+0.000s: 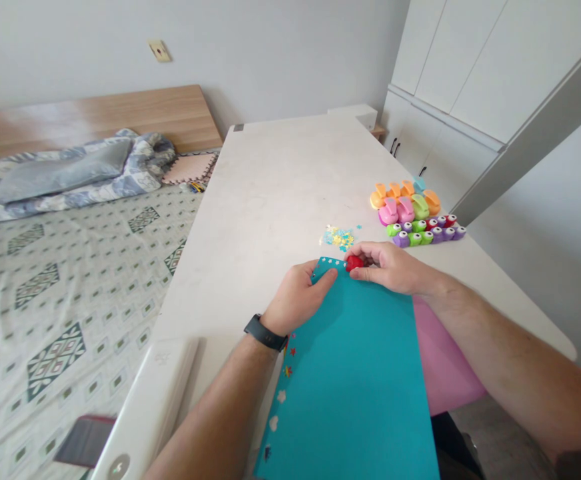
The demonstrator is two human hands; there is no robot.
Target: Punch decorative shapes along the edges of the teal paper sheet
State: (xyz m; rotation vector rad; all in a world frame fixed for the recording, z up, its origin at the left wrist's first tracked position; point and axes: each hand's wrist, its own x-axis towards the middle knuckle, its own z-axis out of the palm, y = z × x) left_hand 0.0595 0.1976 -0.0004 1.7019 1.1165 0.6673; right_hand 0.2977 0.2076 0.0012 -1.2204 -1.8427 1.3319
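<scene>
My right hand [387, 267] grips a small red craft punch [354, 263], which is clamped on the top edge of a teal paper sheet [355, 387]. My left hand [300, 298] rests on the sheet's top left corner and holds it in place. Small punched shapes run along the sheet's top and left edges. A pink sheet [443, 360] sticks out from under the teal one on the right. Beyond my hands lie scattered paper cutouts [339, 237] and several orange, pink, green and purple craft punches [415, 213]. A black watch [265, 332] is on my left wrist.
The sheets overhang the near edge of a long white table [270, 187]. A bed with patterned bedding [70, 300] lies left of the table, and a dark flat object [86, 441] rests on it. A white bulky object [150, 400] sits at the table's near left. White cabinets [470, 80] stand at the back right.
</scene>
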